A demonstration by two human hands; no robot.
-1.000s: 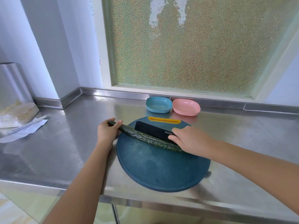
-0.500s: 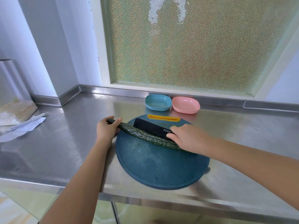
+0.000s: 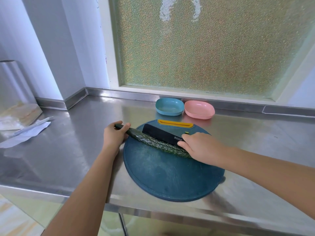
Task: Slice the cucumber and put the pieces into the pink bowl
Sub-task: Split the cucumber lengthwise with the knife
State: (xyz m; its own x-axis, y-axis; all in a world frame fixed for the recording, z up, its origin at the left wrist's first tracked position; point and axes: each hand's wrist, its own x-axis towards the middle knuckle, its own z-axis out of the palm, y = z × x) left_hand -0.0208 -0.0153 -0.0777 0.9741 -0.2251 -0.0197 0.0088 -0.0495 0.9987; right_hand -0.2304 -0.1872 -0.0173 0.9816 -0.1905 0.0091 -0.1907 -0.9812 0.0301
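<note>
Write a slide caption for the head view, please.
Left hand grips the cucumber on the blue cutting board; right hand holds the black knife behind it.

Small white print on knife blade (image 3: 160,134), illegible.

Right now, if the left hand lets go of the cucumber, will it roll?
Likely rolls: the cucumber is round, with one end overhanging the cutting board where the left hand grips it. Its skin looks glossy, so probably slippery. It spans that overhang straight, so probably stiff.

counter (image 3: 85,133): glossy steel | cutting board (image 3: 170,176): matt, scratched | cucumber (image 3: 158,143): bumpy, wet-glossy
</note>
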